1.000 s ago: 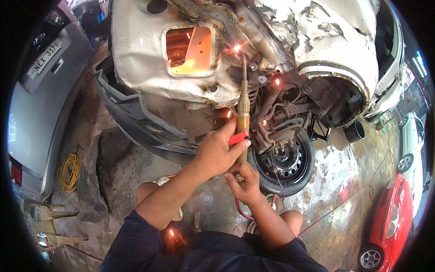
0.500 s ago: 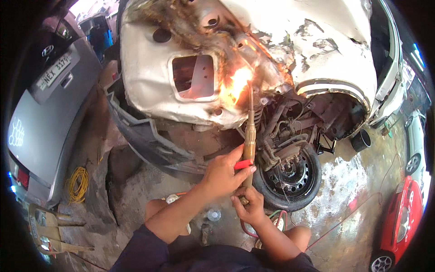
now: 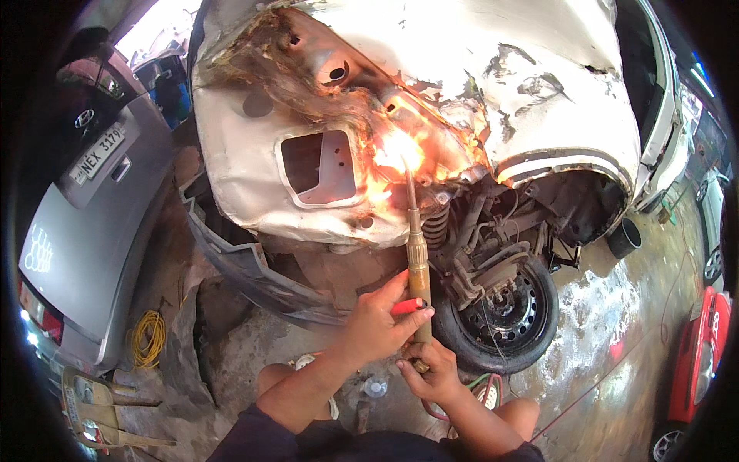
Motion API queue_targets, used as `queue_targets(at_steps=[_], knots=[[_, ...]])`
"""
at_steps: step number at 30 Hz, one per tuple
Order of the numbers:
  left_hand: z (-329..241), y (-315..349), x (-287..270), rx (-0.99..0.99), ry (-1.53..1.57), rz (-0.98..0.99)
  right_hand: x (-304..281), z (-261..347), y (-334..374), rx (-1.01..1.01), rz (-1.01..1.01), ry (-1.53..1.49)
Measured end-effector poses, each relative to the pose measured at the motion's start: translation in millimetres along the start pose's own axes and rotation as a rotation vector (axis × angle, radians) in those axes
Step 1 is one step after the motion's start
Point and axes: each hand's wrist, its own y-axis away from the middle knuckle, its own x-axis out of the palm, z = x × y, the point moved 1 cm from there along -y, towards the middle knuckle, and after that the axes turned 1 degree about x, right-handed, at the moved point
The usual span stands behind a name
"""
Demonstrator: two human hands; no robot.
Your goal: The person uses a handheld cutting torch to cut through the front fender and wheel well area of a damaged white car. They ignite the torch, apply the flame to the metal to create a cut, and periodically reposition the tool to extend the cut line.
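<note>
My left hand (image 3: pixel 379 322) is closed, with a small red lighter (image 3: pixel 408 306) pinched between thumb and fingers beside the brass gas torch (image 3: pixel 418 271). The fingers also rest against the torch handle. My right hand (image 3: pixel 435 367) grips the rear of the torch at its valve end. From the nozzle a bright orange flame (image 3: pixel 400 152) plays on the scorched metal panel (image 3: pixel 454 158) of the damaged white car body (image 3: pixel 231 165). Glare hides the metal right at the flame.
A wheel (image 3: pixel 504 319) lies below the exposed coil spring (image 3: pixel 436 229). A dark bumper (image 3: pixel 262 269) rests left of it. Yellow cable (image 3: pixel 146 339), a floor jack (image 3: pixel 92 408) and a black bucket (image 3: pixel 624 237) stand around. A grey car (image 3: pixel 85 208) is left, a red car (image 3: pixel 699 354) right.
The torch tip and flame have shifted left and a little down across the panel. The flame looks larger and orange fire spreads wider. Both hands keep their hold, and the whole view has tilted slightly.
</note>
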Motion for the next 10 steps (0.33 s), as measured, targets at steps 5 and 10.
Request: queue_targets(at_steps=[5,10], knots=[[-24.2,-9.6,-10.2,0.07,0.058,-0.044,-11.2,24.2,-16.0,-0.066,0.014,0.04],[-46.9,-21.7,-27.3,0.114,0.03,-0.039,-17.3,44.9,-39.7,-0.131,-0.004,0.006]])
